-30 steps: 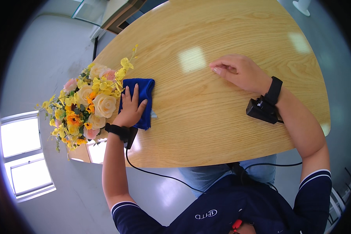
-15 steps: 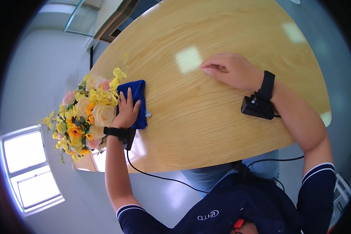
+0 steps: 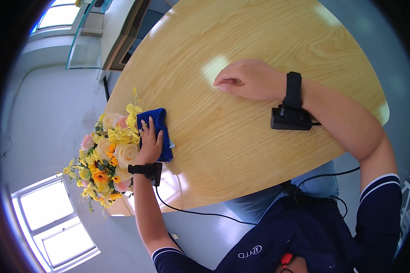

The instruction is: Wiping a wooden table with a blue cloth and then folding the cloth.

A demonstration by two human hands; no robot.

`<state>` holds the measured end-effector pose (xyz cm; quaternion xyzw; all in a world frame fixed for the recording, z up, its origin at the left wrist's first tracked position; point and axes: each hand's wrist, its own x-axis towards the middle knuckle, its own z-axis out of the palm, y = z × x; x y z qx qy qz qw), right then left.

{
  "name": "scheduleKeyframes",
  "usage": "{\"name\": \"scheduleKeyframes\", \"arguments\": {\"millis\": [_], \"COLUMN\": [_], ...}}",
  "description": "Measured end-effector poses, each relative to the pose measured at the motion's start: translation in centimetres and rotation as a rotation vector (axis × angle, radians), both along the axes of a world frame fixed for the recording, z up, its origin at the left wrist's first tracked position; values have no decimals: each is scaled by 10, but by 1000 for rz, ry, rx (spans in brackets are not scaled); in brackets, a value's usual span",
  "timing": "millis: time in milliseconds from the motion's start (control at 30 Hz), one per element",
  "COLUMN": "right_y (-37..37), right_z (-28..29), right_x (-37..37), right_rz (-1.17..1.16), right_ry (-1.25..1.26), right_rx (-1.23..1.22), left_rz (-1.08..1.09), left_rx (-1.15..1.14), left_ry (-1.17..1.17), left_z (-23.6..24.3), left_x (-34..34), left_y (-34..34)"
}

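Note:
My left hand (image 3: 150, 143) lies flat on a folded blue cloth (image 3: 159, 119) with its fingers spread. A small pale tag sticks out from the cloth's right edge. Just left of this hand stands a bouquet (image 3: 105, 157) of cream roses, pink blooms and yellow and orange flowers; its base is hidden. My right hand (image 3: 253, 79) hovers over or rests on the table's middle, I cannot tell which. Its fingers curl in against the thumb, and nothing shows between them. Each wrist wears a black strap with a small black box.
Beneath the hands is a light wooden table (image 3: 241, 150) with a curved edge and bright reflections. Black cables (image 3: 205, 212) run from the wrist boxes toward my body. A glass-sided cabinet (image 3: 116, 41) stands at the far left, and a window (image 3: 54, 223) is at lower left.
The whole view has shifted and turned slightly. My right hand has come a little left, closer to the cloth. My left hand stays flat on the cloth.

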<state>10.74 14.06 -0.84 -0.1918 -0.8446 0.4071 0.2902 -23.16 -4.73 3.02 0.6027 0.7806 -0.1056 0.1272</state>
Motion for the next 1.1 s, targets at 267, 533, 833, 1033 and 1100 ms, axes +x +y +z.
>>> {"name": "scheduleKeyframes", "arguments": {"millis": [267, 533, 833, 1033, 1100], "right_y": [3, 4, 4, 3, 3], "right_z": [-3, -2, -2, -2, -2], "right_x": [0, -2, -3, -3, -3], "right_rz": [-14, -9, -5, -7, -7], "right_ry": [-11, 1, 2, 16, 9], "right_rx": [-26, -33, -29, -32, -34], "left_rz": [-24, -10, -17, -23, -13], "left_rx": [35, 44, -1, -6, -16], "left_ry": [-11, -74, -46, -53, -55], "left_z": [-6, -6, -5, -5, -4], "left_x": [-4, 3, 17, 24, 27], "left_y": [-2, -2, -2, -1, 0]}}
